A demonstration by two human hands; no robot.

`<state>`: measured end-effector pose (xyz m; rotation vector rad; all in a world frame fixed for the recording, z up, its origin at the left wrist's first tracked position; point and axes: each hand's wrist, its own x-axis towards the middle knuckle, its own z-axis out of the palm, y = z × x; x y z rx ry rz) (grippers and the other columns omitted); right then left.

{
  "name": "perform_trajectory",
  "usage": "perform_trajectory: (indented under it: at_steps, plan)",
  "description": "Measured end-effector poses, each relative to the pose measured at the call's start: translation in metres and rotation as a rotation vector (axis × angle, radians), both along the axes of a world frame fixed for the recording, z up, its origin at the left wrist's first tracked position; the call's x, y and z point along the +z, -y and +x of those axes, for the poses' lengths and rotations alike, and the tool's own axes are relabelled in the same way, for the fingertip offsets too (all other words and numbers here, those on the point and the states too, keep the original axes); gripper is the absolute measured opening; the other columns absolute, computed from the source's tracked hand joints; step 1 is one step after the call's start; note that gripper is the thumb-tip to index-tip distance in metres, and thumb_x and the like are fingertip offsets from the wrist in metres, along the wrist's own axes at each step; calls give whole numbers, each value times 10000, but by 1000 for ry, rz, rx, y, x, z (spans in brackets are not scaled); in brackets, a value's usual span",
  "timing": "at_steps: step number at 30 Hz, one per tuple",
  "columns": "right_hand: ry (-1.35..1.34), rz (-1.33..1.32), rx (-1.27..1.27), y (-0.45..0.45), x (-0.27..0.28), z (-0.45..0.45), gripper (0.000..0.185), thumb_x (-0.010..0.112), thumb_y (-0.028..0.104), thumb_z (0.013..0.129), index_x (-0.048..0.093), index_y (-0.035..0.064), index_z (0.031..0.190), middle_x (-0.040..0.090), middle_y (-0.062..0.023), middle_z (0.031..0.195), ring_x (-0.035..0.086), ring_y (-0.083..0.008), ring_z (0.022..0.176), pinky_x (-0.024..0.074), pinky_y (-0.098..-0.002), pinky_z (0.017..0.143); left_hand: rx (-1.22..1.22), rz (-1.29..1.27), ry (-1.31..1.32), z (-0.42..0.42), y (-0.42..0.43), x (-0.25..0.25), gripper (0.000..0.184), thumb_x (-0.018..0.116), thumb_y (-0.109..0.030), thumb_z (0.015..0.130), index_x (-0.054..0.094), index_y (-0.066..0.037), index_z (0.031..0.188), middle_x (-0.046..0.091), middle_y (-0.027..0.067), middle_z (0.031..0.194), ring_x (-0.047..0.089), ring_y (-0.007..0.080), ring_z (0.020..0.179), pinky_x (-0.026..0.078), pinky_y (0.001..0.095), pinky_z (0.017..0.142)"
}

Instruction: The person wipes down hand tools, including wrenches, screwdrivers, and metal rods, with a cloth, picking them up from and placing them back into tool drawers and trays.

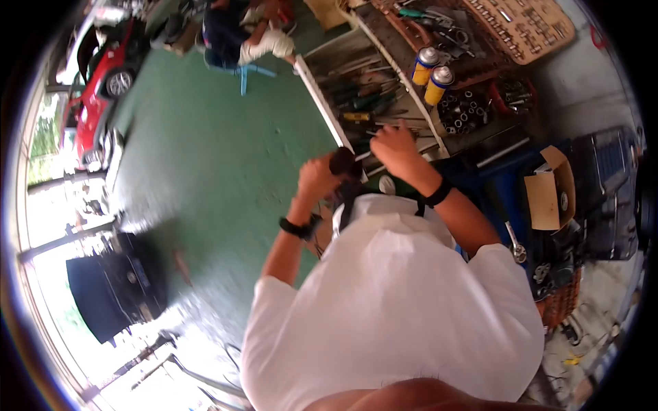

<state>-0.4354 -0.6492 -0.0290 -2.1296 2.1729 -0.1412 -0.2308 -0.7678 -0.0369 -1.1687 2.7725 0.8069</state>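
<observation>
My left hand (317, 179) is closed around a dark, round-ended object (343, 162) at the front corner of an open drawer (321, 103). What kind of object it is does not show clearly. My right hand (396, 148) is over the near part of that drawer with its fingers curled together. Whatever is between those fingers is too small and blurred to make out. Inside the drawer lie several long tools, among them a yellow-handled one (356, 116) and dark-handled ones just beyond my right hand.
Two spray cans (439, 85) stand on the bench beside loose sockets (462, 113) and a socket case (524, 27). An open cardboard box (545, 198) is at right. Across the green floor (205, 137), a person (236, 41) sits on a blue stool; a red car (96, 103) is far left.
</observation>
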Motion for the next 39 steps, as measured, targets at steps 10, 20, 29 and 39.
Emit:
perform_trajectory:
  at_steps: [10, 20, 29, 39]
  plan:
    - [461, -575, 278, 0, 39, 32, 360, 677, 135, 829, 578, 71, 1169, 458, -191, 1352, 440, -371, 1294, 358, -539, 1082, 402, 313, -611, -10, -3, -19, 317, 778, -193, 773, 666, 44, 952, 714, 125, 786, 670, 140, 748, 529, 327, 666]
    - [1130, -434, -67, -13, 5, 37, 630, 711, 259, 873, 394, -8, 1348, 482, -286, 1317, 516, -457, 1176, 448, -467, 980, 366, 1002, -1239, -54, -41, -5, 672, 627, -439, 931, 337, -101, 1434, 510, 58, 1299, 535, 215, 1181, 429, 377, 1041]
    - [989, -658, -243, -12, 14, 62, 291, 563, 253, 955, 556, 23, 1132, 649, -219, 838, 624, -461, 795, 507, -482, 662, 183, 819, -1017, -39, -70, 36, 457, 700, -138, 925, 471, -25, 1303, 585, 48, 1169, 544, 128, 1071, 450, 293, 934]
    - [687, -718, -377, -10, 16, 98, 269, 618, 299, 899, 679, 46, 830, 619, -168, 638, 627, -375, 592, 478, -401, 522, 348, 520, -887, 0, -80, 35, 358, 545, -281, 1011, 543, 11, 1217, 613, 121, 1047, 575, 177, 944, 476, 311, 843]
